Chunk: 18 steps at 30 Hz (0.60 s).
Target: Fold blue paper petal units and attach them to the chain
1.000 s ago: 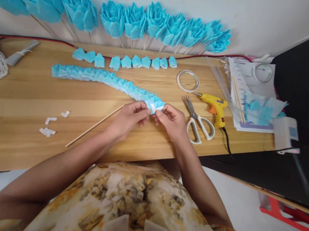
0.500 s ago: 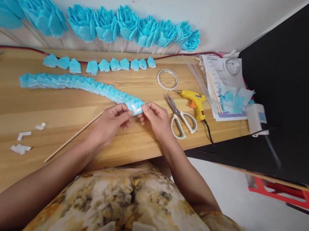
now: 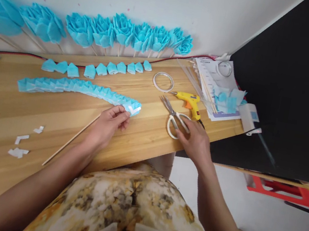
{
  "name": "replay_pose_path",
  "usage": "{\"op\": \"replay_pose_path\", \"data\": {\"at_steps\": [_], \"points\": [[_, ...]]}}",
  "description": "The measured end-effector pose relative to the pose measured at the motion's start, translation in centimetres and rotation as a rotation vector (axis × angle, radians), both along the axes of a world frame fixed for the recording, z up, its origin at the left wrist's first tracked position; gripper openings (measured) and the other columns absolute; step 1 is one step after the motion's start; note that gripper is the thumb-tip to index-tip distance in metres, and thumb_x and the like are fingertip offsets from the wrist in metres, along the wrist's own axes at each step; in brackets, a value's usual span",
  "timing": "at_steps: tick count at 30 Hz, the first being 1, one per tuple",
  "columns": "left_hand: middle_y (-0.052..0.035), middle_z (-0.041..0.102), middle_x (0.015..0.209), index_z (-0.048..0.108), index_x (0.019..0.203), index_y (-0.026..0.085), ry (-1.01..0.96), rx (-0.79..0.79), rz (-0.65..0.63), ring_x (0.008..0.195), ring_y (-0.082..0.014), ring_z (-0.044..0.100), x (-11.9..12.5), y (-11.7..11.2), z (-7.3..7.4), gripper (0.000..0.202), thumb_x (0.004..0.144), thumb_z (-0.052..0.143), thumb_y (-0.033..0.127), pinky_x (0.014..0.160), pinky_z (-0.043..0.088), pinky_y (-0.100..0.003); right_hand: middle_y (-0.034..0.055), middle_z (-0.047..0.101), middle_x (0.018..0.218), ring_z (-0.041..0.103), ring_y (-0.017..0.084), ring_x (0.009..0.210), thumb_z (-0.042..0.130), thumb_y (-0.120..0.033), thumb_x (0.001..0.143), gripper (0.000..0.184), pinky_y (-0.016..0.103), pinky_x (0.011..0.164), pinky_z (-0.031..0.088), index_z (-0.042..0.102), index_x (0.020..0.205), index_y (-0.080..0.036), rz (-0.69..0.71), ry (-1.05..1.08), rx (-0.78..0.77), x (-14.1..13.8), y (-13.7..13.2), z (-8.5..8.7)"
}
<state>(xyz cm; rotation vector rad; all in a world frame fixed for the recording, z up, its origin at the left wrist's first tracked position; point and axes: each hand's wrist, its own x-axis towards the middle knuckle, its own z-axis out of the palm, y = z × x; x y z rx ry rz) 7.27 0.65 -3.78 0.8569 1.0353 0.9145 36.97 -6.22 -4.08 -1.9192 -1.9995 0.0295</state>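
Observation:
My left hand [image 3: 113, 122] pinches the end of a blue folded petal [image 3: 134, 113] that carries a bent strip of white tape. That petal lies at the right end of a long overlapping row of blue petals [image 3: 67, 85]. At the right, my right hand [image 3: 196, 141] is on the white handles of the scissors [image 3: 174, 116], thumb on one loop and fingers on the other. The scissors lie flat on the table, blades pointing to the back left. Just behind them rests a yellow hot glue gun [image 3: 188, 101].
Blue flowers [image 3: 123, 28] on sticks lean against the wall. Several single petals [image 3: 101, 69] and a tape roll [image 3: 163, 82] lie on the wooden table [image 3: 0, 108]. A thin stick [image 3: 71, 138] and white scraps [image 3: 18, 152] are nearer me. Papers [image 3: 210, 71] sit at the right.
My right hand has let go of the petal and moved right to the scissors' handles. My left hand still pinches the petal. The view has shifted slightly.

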Motion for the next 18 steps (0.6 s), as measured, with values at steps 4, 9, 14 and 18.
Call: {"op": "replay_pose_path", "data": {"at_steps": [4,9,14,18], "points": [[0.0024,0.059,0.063,0.056,0.071,0.018,0.006,0.001,0.012,0.054,-0.0090,0.051,0.1,0.0,0.2,0.025,0.071,0.077,0.032,0.051,0.037,-0.022,0.0149,0.073,0.117,0.065,0.033,0.106,0.061,-0.032,0.091,0.041,0.048,0.093,0.049,0.064,0.129,-0.016,0.012,-0.081,0.013,-2.5,-0.5,-0.5],[0.0024,0.059,0.063,0.056,0.071,0.018,0.001,0.005,0.008,0.054,-0.0085,0.051,0.1,0.0,0.3,0.025,0.072,0.076,0.032,0.052,0.037,-0.022,0.0145,0.072,0.104,0.064,0.032,0.095,0.057,-0.033,0.093,0.041,0.044,0.084,0.048,0.064,0.130,-0.017,-0.026,-0.112,0.014,-4.1,-0.4,-0.6],[0.0025,0.058,0.063,0.055,0.071,0.018,-0.008,0.015,0.004,0.055,-0.0087,0.051,0.0,0.0,0.1,0.025,0.075,0.076,0.033,0.052,0.038,-0.021,0.0157,0.072,0.110,0.064,0.032,0.099,0.051,-0.035,0.097,0.041,0.047,0.089,0.047,0.062,0.133,-0.018,-0.076,-0.099,0.043,-3.2,0.8,-0.3],[0.0023,0.058,0.064,0.056,0.071,0.018,-0.034,0.013,-0.008,0.056,-0.0089,0.051,-0.1,0.0,0.0,0.026,0.076,0.076,0.034,0.052,0.038,-0.021,0.0172,0.067,0.128,0.059,0.033,0.117,0.048,-0.038,0.099,0.039,0.051,0.102,0.044,0.065,0.128,-0.018,0.028,0.151,0.068,-5.3,2.2,1.1]]}}
